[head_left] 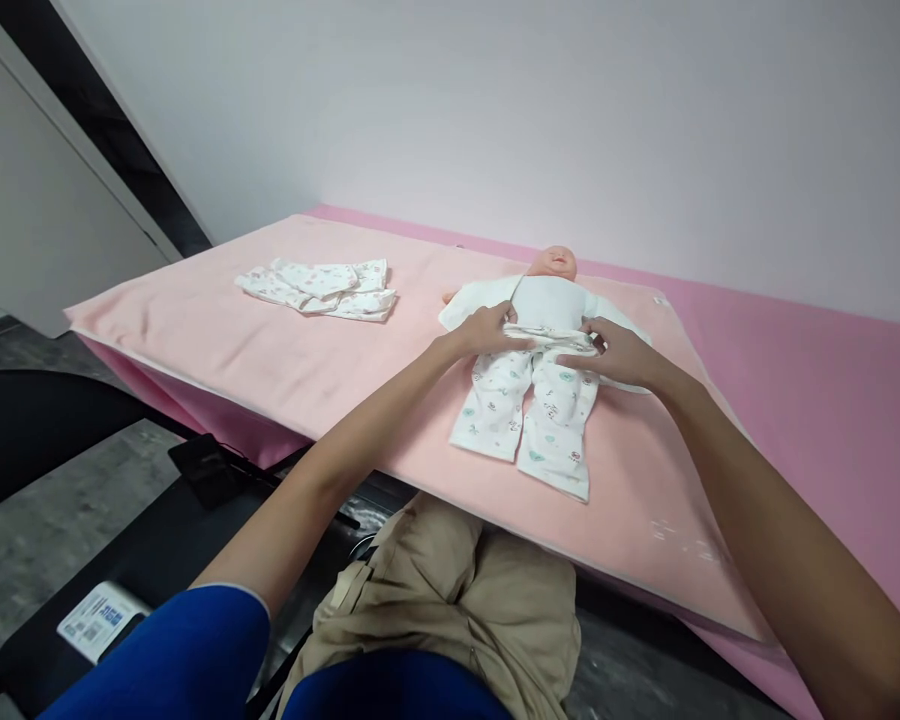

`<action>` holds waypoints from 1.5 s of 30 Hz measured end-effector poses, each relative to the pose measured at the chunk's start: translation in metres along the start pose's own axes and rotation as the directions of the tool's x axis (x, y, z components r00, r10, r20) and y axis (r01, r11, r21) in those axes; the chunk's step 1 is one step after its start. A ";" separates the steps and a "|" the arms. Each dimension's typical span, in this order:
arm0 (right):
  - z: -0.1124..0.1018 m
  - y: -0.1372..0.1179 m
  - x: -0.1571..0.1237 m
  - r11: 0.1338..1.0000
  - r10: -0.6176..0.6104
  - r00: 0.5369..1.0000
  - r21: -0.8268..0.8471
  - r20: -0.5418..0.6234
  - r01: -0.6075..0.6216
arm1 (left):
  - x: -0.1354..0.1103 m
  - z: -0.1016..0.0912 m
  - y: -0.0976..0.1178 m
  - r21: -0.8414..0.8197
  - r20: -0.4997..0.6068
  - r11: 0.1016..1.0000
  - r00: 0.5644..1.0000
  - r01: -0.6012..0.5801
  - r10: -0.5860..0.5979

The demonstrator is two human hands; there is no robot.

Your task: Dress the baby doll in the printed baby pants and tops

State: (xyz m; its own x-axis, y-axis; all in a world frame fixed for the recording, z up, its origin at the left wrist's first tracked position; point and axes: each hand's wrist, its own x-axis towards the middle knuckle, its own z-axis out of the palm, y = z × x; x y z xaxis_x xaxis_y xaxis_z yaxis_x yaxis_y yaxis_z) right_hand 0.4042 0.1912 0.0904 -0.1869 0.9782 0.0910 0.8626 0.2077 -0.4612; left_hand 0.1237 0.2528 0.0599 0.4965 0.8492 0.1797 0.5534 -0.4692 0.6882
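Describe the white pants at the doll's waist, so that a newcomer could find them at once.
On the pink blanket, find the baby doll in the white top. The printed white pants start at its waist, with the left hand and right hand gripping the waistband. Unlike the folded garment on the left, they show two spread legs and teal motifs.

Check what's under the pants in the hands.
Pink blanket shows around the pants and between their legs. The cloth covers anything directly beneath, so any legs of the doll can't be seen.
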 end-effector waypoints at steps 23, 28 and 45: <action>0.026 -0.036 -0.070 0.993 0.109 0.986 0.029 0.123 -0.114 | -0.073 0.011 0.021 0.208 0.071 0.976 0.995 0.059 -0.076; 0.025 -0.038 -0.073 0.986 0.158 0.982 0.029 0.105 -0.162 | -0.081 0.011 0.022 0.162 0.040 0.984 0.996 0.073 -0.080; 0.018 -0.049 -0.076 0.994 0.095 0.963 -0.075 0.254 -0.078 | -0.099 0.003 0.026 0.238 0.154 0.971 0.986 0.024 -0.062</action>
State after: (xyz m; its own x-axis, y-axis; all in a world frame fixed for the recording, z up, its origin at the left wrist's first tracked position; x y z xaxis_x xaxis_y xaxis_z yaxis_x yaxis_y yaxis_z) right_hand 0.3680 0.1067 0.0905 -0.2179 0.9592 -0.1804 0.9075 0.1310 -0.3991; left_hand 0.0909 0.1564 0.0580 0.5580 0.8294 0.0265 0.7086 -0.4929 0.5049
